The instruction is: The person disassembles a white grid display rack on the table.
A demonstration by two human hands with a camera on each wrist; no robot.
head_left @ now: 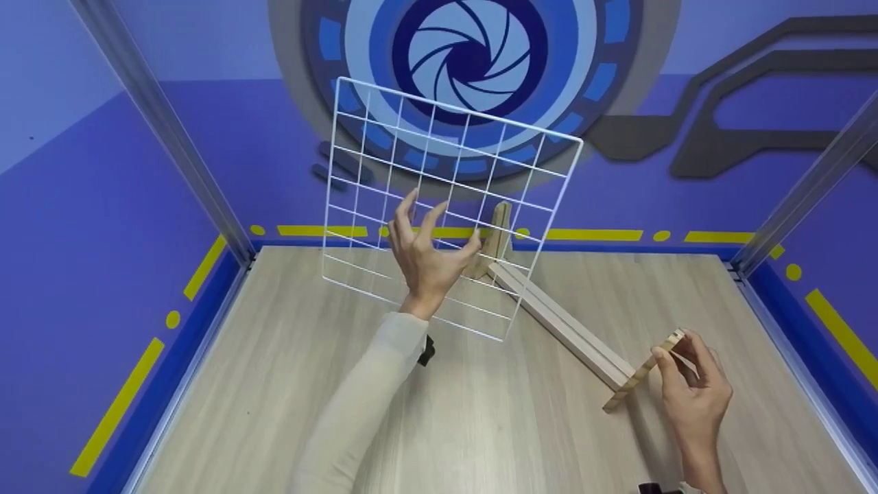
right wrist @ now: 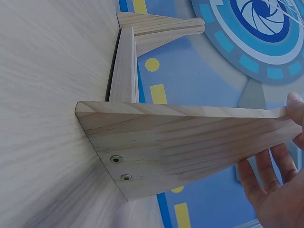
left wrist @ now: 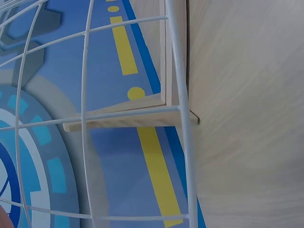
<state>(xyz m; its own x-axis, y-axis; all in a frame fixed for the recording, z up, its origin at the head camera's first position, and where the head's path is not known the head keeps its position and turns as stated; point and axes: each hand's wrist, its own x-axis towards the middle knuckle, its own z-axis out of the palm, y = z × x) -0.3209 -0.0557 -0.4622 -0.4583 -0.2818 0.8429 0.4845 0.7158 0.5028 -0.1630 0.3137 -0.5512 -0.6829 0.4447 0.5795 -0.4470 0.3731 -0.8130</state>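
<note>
A white wire grid panel (head_left: 454, 184) is held up, tilted, over the far part of the table. My left hand (head_left: 429, 264) grips it, fingers spread and bent at the wires; in the left wrist view the grid (left wrist: 85, 118) fills the left side and only a fingertip shows. A wooden stand lies on the table: a long grooved crossbar (head_left: 562, 326) joins two tapered end pieces. My right hand (head_left: 696, 394) pinches the narrow end of the near end piece (right wrist: 190, 135), thumb on one side and fingers on the other. Two bolts (right wrist: 116, 159) show in its face.
The far end piece (head_left: 501, 230) stands near the back wall, partly behind the grid. Pale wood-grain tabletop (head_left: 480, 425) lies under everything. Blue printed walls (head_left: 206, 144) and metal corner posts (head_left: 171, 137) enclose the table at the back and sides.
</note>
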